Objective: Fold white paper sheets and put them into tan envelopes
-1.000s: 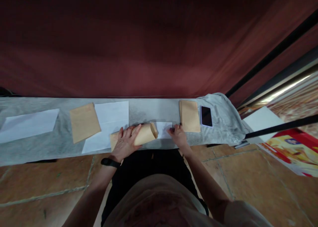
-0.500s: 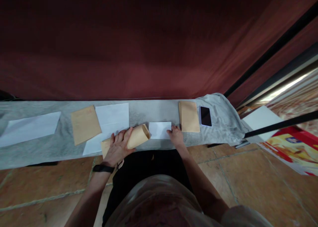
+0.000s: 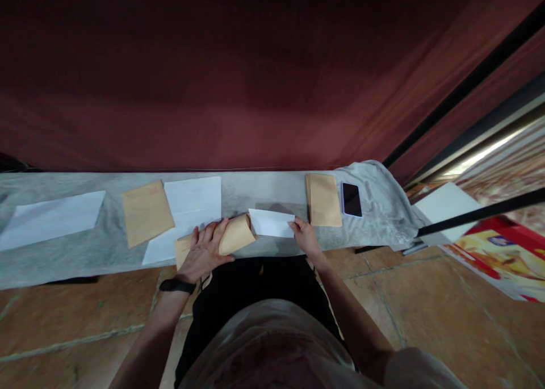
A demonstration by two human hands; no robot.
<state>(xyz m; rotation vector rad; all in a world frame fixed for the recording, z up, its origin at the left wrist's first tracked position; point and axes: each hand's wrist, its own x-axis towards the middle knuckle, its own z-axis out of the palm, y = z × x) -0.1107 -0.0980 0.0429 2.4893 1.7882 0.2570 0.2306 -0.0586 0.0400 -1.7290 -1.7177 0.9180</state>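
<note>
My left hand (image 3: 205, 252) lies across a brown envelope (image 3: 237, 234), fingers spread over it and thumb near its lower edge, holding it on the cloth. The envelope bulges, with its mouth gaping to the right. Pinched at its right end by my right hand (image 3: 305, 235) is a folded white sheet of paper (image 3: 272, 224). The sheet is slightly raised and tilted, its left end right at the envelope's mouth; I cannot tell whether it is inside. Beneath and beyond my left hand rests a larger white sheet (image 3: 193, 199).
A grey cloth (image 3: 264, 190) covers the narrow table. To the left lie another brown envelope (image 3: 147, 213) and a white sheet (image 3: 53, 218). At the right are a stack of brown envelopes (image 3: 324, 200) and a phone (image 3: 352, 200). A red-and-yellow box (image 3: 506, 252) stands beyond the table's right end.
My right hand has taken hold of the folded white sheet, lifted it off the cloth and shifted it left to the envelope's mouth. My left hand has barely moved.
</note>
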